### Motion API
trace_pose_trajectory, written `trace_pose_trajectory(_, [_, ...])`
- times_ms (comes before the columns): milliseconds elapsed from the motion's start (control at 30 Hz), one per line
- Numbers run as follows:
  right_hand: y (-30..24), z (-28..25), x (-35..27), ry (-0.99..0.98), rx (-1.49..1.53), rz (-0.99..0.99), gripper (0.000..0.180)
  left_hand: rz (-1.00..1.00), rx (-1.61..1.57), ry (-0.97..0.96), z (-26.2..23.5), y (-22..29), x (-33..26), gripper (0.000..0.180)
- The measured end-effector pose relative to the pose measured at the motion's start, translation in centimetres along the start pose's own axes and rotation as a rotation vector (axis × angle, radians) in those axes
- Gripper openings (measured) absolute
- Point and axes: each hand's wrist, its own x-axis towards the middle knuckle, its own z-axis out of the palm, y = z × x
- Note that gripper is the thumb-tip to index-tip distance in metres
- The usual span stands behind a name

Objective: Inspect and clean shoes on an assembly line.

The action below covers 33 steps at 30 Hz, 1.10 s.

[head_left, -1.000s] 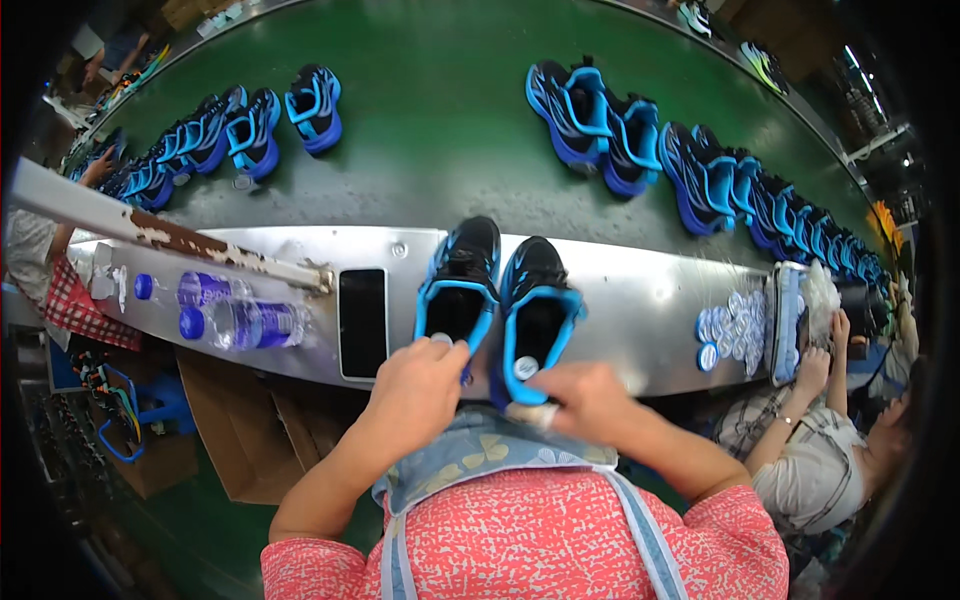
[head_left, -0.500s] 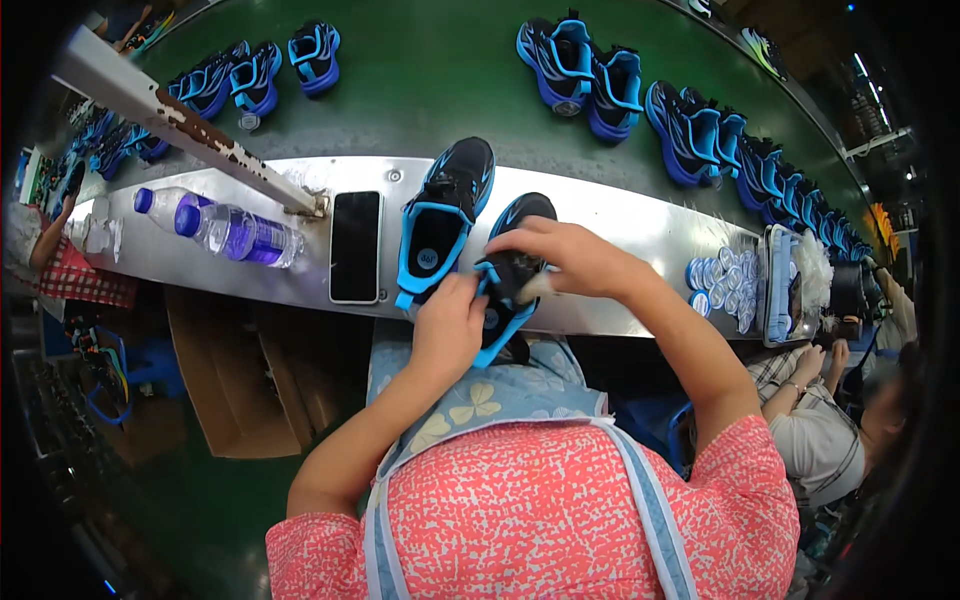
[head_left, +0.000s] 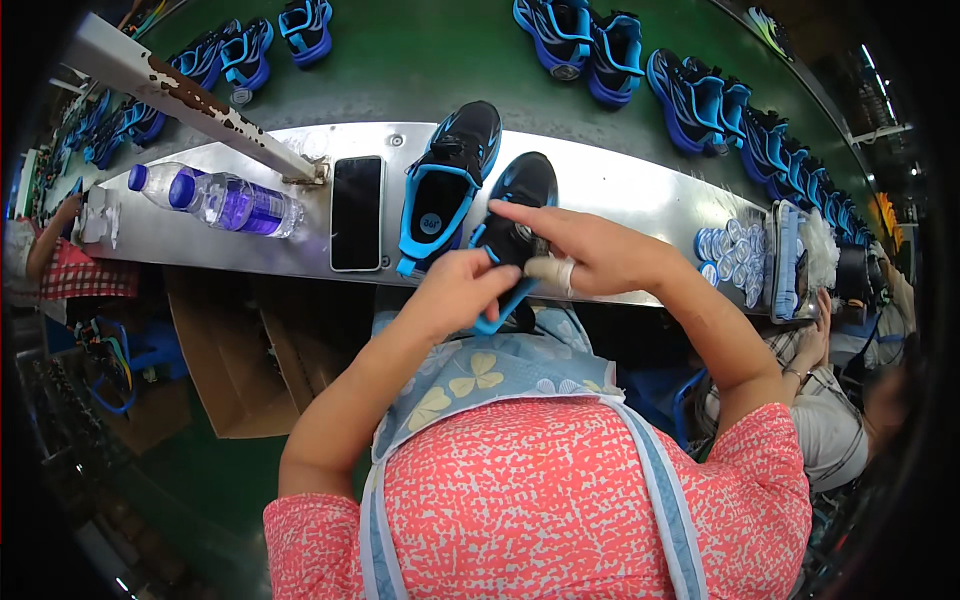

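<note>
A black and bright-blue sneaker (head_left: 527,180) rests at the near edge of the metal ledge, its toe pointing away from me and its heel out over the edge. My left hand (head_left: 462,288) is closed on the near-left side of its collar, the thumb bent inward over the opening. Across the tongue area lies my right hand (head_left: 590,248), index finger stretched out and thumb apart; a pale wrap covers the thumb. Its other fingers are partly hidden. Just left stands a matching sneaker (head_left: 452,185), untouched, with a round pale sticker on its insole.
Left of the shoes lie a black-screened phone (head_left: 357,215) and purple-capped bottles (head_left: 245,205), beside a chipped white post (head_left: 190,105). Round stickers (head_left: 735,255) and a blue tray (head_left: 785,260) are at right. More sneakers (head_left: 690,100) line the green surface beyond. Cardboard (head_left: 225,350) stands below the ledge.
The whole view has shifted, so the ledge appears higher. My right hand has flattened over the tongue, its index finger straightening. My left thumb has moved inward over the collar.
</note>
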Motion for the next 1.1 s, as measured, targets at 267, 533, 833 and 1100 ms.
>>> trace_pose_trajectory(267, [1.2, 1.6, 0.3, 0.211, -0.261, 0.069, 0.058, 0.070, 0.064, 0.008, 0.5, -1.4, 1.0, 0.027])
trace_pose_trajectory(533, [0.5, 2.5, 1.5, 0.259, -0.264, 0.122, 0.053, 0.079, 0.043, 0.014, 0.5, -1.4, 1.2, 0.024])
trace_pose_trajectory(833, [0.6, 3.1, 1.5, 0.309, -0.218, 0.050, 0.054, 0.014, 0.097, 0.025, 0.6, 0.1, 0.2, 0.027])
trace_pose_trajectory(1100, [0.9, 3.3, 1.7, 0.328, -0.222, 0.035, 0.051, 0.021, 0.063, 0.002, 0.8, -0.7, 0.8, 0.024])
